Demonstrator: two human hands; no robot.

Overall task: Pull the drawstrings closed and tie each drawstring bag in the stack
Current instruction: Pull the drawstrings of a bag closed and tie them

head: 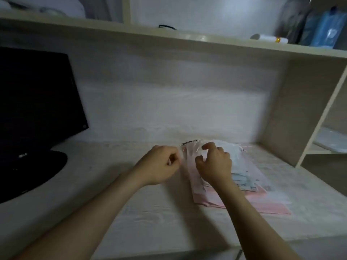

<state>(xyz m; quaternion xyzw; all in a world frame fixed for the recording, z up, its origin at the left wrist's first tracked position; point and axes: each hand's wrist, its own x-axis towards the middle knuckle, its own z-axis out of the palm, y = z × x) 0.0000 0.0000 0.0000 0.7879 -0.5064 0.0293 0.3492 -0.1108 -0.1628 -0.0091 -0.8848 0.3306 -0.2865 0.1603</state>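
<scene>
Only one mark can be read: the logo "LG" (23,155), in pale letters on the lower front of the black monitor (37,91) at the left of the desk, just above its stand. From our viewpoint the letters appear tilted. We note printed patches, blue and dark, on the stack of drawstring bags (249,182), but blur leaves no letter or number legible there. On the upper shelf, the blue package (323,29) bears a pale patch and the white tube (268,38) a yellow cap. We can read nothing on either.
</scene>
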